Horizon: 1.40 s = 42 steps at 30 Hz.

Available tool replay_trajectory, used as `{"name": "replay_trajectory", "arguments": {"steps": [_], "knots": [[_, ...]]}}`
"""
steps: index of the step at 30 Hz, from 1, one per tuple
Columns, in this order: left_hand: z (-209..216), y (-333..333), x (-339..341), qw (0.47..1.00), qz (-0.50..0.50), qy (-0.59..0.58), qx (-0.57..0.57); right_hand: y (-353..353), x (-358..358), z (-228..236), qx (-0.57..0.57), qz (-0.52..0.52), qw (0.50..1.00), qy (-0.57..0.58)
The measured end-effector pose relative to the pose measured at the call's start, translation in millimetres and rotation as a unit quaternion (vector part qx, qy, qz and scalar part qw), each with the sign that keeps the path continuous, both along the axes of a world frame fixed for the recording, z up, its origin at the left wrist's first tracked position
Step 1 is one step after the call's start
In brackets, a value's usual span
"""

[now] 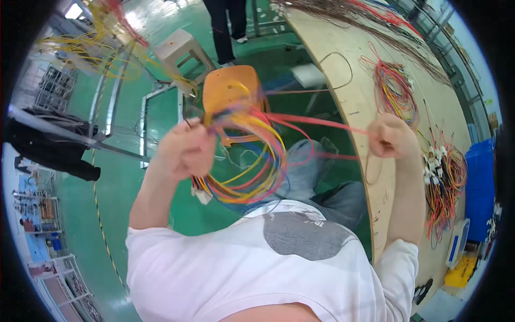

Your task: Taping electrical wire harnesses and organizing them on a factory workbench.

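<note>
White shirt (209, 257), grey print (306, 239)

The person's left hand (188, 150) is closed around one end of a looped wire bundle (278, 158) in yellow, red and blue, which hangs in front of the white shirt (214, 263); the right hand (390, 137), in a fist over the plywood table (348, 88), has red strands (322, 122) stretched across to it from the bundle; both hands look blurred to me; beyond the bundle stands an orange stool (220, 91), with a grey stool (177, 47) near it and another person's legs (219, 27) behind; a coloured coil (396, 91) lies on the tabletop past the right hand.
</note>
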<state>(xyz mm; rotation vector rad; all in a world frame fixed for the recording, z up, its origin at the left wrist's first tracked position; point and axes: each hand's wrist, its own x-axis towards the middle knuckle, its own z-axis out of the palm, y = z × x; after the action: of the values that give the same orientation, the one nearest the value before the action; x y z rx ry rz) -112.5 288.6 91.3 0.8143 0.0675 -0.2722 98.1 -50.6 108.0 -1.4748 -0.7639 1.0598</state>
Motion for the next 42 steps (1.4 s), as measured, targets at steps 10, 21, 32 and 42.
{"name": "replay_trajectory", "arguments": {"steps": [10,21,32,42], "knots": [[-27,82,-4,0.865,0.467,0.023,0.183,-4,-19,-38,-0.234,-0.094,0.94,-0.228],[0,-41,33,0.986,-0.033,0.076,0.144,126,-60,5,-0.108,-0.074,0.918,-0.374],[48,-102,49,0.726,-0.336,-0.289,0.526,83,-50,34,-0.067,0.115,0.966,-0.22],[29,-124,37,0.799,0.097,-0.233,0.545,56,-28,14,-0.131,0.109,0.923,-0.346]]}}
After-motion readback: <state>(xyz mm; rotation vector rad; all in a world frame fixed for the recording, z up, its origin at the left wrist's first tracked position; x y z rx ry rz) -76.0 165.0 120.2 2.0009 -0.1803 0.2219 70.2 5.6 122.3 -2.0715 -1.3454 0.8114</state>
